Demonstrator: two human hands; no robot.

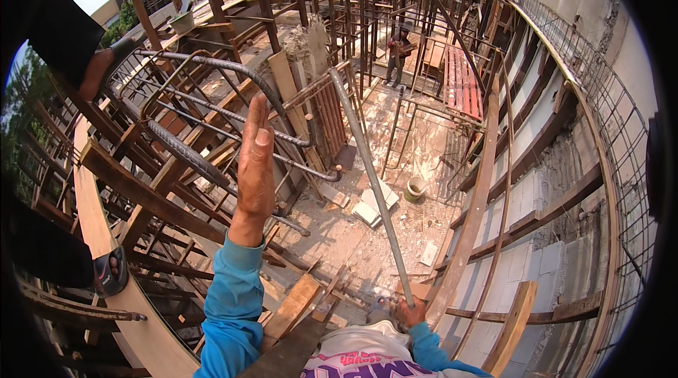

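Right hand grips a long pipe slid onto bent rebar, left hand flat and empty, bend only partly made

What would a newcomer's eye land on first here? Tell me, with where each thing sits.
First the left hand, raised flat and open at centre on a blue sleeve, in front of bent rebar. Next the long grey steel bar, slanting up from the right hand at the lower edge. Beyond, a distant worker stands among wooden props at the top, and a curved formwork wall sweeps down the right.
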